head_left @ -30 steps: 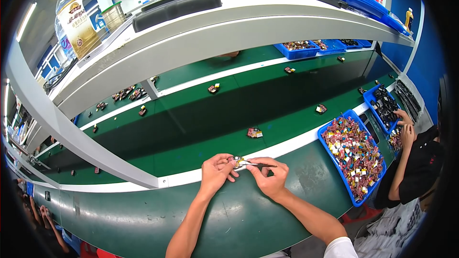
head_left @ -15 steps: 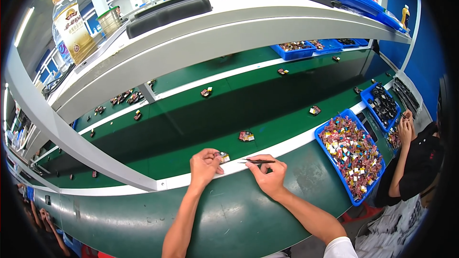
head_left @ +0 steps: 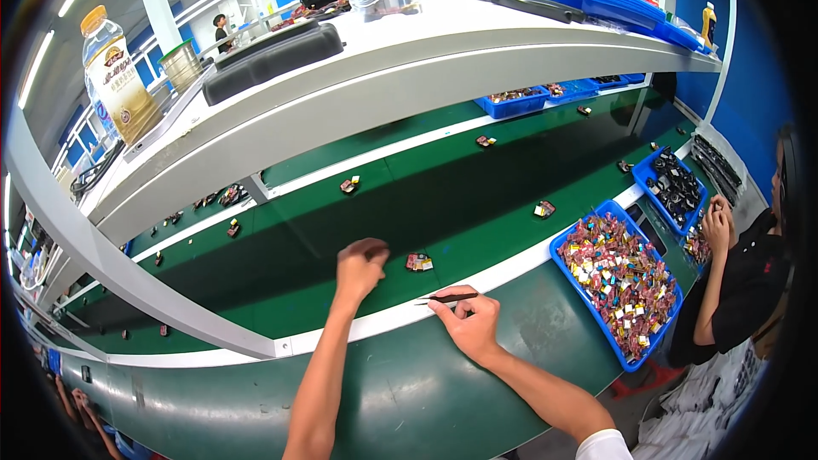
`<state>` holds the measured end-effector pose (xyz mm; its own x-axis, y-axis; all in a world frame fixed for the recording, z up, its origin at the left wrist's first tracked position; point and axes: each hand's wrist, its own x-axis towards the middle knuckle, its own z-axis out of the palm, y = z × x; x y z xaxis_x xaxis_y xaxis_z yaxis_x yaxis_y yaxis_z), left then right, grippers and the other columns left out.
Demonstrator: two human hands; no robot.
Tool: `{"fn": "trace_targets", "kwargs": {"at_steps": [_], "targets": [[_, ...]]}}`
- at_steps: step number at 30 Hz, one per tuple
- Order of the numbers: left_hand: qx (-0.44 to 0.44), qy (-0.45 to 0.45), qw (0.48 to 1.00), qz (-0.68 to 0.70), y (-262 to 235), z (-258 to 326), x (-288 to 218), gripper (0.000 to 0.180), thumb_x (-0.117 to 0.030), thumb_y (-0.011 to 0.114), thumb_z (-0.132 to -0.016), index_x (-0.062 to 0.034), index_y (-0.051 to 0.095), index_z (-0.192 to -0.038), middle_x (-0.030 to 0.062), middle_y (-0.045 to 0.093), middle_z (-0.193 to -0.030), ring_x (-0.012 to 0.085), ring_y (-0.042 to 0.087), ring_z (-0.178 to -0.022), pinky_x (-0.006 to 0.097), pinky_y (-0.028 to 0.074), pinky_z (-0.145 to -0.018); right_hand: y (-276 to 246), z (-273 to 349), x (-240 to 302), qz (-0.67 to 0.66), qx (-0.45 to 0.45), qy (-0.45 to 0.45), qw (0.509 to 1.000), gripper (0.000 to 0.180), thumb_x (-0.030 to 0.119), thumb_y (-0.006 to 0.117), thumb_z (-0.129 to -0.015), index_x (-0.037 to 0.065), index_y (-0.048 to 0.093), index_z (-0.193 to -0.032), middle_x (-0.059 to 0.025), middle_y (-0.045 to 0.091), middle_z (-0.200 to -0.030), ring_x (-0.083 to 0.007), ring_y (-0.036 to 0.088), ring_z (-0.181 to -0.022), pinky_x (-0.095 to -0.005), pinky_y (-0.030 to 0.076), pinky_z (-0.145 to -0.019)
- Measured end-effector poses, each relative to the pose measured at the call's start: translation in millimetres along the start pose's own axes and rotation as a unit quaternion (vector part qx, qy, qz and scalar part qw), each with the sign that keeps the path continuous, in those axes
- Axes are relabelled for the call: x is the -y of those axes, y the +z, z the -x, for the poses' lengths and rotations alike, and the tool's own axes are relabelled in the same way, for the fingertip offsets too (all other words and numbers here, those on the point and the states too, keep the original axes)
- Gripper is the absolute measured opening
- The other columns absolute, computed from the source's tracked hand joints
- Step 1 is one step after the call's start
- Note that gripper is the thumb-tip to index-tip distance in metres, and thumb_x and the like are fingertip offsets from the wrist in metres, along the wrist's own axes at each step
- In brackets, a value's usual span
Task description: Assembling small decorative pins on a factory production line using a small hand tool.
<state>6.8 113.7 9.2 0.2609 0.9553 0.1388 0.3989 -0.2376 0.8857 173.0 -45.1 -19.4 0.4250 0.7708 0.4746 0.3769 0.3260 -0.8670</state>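
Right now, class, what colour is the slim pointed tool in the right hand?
Black slim pointed tool, in right hand; head view.

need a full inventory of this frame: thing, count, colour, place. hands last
conveyor belt: one, dark green, running across the middle
small parts on the belt: many, dark and reddish, scattered; one just right of the left hand
parts bin: one, blue, full of mixed-colour pieces, right of the belt
second bin: one, blue, holds dark parts, further right
shelf: one, white, above the belt
drink bottle: one, clear with orange cap, left on the shelf
co-worker: one, dark top, right edge
tweezers: one, black, in the right hand
left hand: over the belt, fingers curled, contents hidden
right hand: at the belt's white near edge
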Motion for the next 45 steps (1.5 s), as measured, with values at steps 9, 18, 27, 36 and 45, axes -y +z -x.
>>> {"fn": "trace_targets", "kwargs": {"at_steps": [9,18,27,36,45], "targets": [[0.014,0.065,0.994,-0.089,36.7,-14.4,37.2,0.014,-0.011,0.073,-0.084,0.002,0.068,-0.087,0.0123,0.071,-0.075,0.0213,0.062,-0.049,0.032,0.052,-0.053,2.8,-1.8,0.2,-0.032,-0.011,0.003,0.999,0.025,0.005,0.084,-0.078,-0.003,0.064,-0.065,-0.0047,0.076,-0.085,-0.0048,0.04,-0.043,-0.0243,0.031,-0.043],[-0.033,-0.093,0.973,0.207,35.3,77.6,-5.2,0.014,-0.005,0.064,-0.096,0.008,0.064,-0.102,0.0098,0.068,-0.076,0.0102,0.059,-0.049,0.024,0.041,-0.039,-6.2,-10.4,3.0,-0.156,0.014,0.111,0.981,0.011,-0.001,0.081,-0.082,-0.002,0.072,-0.088,0.0045,0.06,-0.064,0.0026,0.037,-0.049,-0.0188,0.025,-0.044],[-0.035,-0.064,0.967,0.244,47.8,99.7,-10.2,0.018,-0.008,0.064,-0.098,0.0088,0.067,-0.106,0.0109,0.07,-0.082,0.0092,0.06,-0.052,0.023,0.044,-0.041,-7.2,-7.3,6.8,-0.024,0.049,0.06,0.997,0.012,0.0,0.08,-0.081,-0.002,0.071,-0.089,0.0051,0.059,-0.062,0.0023,0.038,-0.048,-0.0188,0.024,-0.045],[-0.055,-0.047,0.957,0.281,49.4,99.5,-10.5,0.018,-0.006,0.064,-0.098,0.0099,0.066,-0.106,0.012,0.071,-0.083,0.0113,0.063,-0.054,0.023,0.047,-0.043,-9.6,-6.6,3.9,-0.033,0.076,0.095,0.992,0.012,-0.001,0.079,-0.083,-0.001,0.07,-0.091,0.0044,0.06,-0.064,0.0019,0.041,-0.051,-0.0194,0.025,-0.046],[-0.062,-0.023,0.957,0.281,52.0,101.4,-8.6,0.018,-0.003,0.065,-0.097,0.0105,0.066,-0.108,0.0134,0.071,-0.085,0.0133,0.066,-0.057,0.024,0.049,-0.043,-9.1,-12.7,8.7,-0.203,0.066,0.245,0.946,0.012,-0.005,0.075,-0.085,-0.005,0.068,-0.095,-0.0081,0.071,-0.088,-0.0084,0.065,-0.076,-0.0206,0.05,-0.066]]}}
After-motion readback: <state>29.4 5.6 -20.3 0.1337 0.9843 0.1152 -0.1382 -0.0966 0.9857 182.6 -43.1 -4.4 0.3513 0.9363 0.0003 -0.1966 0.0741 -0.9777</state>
